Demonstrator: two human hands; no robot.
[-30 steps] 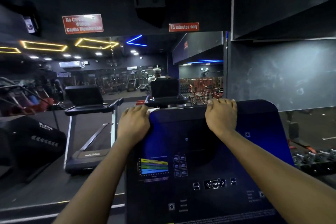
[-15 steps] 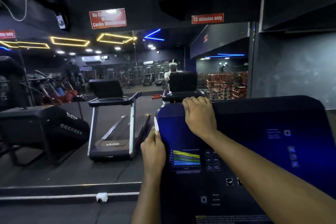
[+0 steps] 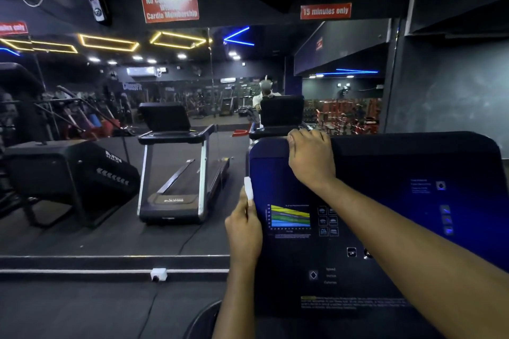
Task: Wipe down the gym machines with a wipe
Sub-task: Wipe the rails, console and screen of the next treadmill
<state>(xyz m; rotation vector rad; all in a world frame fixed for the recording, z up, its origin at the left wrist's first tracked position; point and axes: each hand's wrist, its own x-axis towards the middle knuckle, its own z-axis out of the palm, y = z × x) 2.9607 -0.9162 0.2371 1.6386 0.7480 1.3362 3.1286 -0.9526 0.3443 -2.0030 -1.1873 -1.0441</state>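
A dark blue treadmill console [image 3: 385, 223] with a coloured chart and small buttons fills the lower right. My left hand [image 3: 243, 226] lies along the console's left edge and holds a small white wipe [image 3: 248, 190] against it. The wipe sticks up above my fingers. My right hand [image 3: 311, 159] grips the console's top edge near its left corner, fingers curled over the rim.
A wall mirror ahead reflects a second treadmill [image 3: 176, 165], a black machine [image 3: 68, 173] at the left and red equipment at the back. A white power socket [image 3: 158, 274] with a cable sits on the floor ledge below the mirror.
My left hand has come off the console's top edge and moved down its left side with the wipe. My right hand has slid left along the top edge. The view has shifted left.
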